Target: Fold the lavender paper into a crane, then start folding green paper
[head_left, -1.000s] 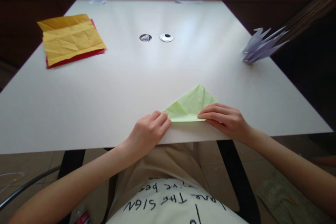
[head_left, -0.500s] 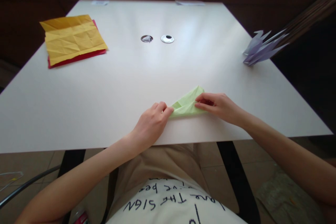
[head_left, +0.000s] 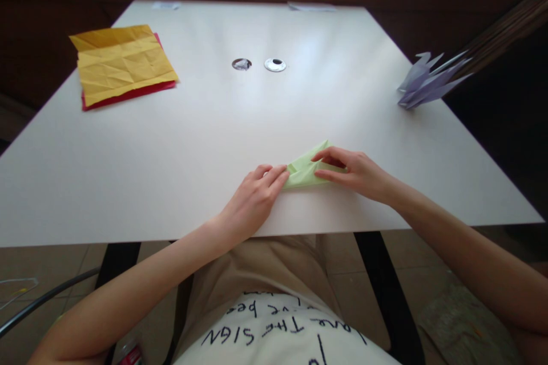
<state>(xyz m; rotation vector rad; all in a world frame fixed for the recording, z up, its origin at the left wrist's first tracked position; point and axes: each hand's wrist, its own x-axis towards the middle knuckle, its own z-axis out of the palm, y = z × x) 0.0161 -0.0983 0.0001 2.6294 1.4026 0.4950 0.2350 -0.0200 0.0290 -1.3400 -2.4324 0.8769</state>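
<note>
A light green folded paper [head_left: 305, 169] lies near the front edge of the white table [head_left: 205, 142]. My left hand [head_left: 253, 201] presses its fingertips on the paper's left corner. My right hand [head_left: 353, 172] pinches the paper's upper right part between thumb and fingers, and covers that side of it. The paper looks small and partly folded over, with its far tip pointing away from me.
A yellow creased sheet [head_left: 122, 61] lies on a red sheet [head_left: 128, 94] at the far left. Purple folded paper shapes [head_left: 428, 81] sit at the right edge. Two round cable holes [head_left: 258, 64] are in the table's middle.
The green paper was a wide flat triangle; its top has been folded down toward me. My right hand moved up and left onto the paper, and my left hand shifted slightly right.
</note>
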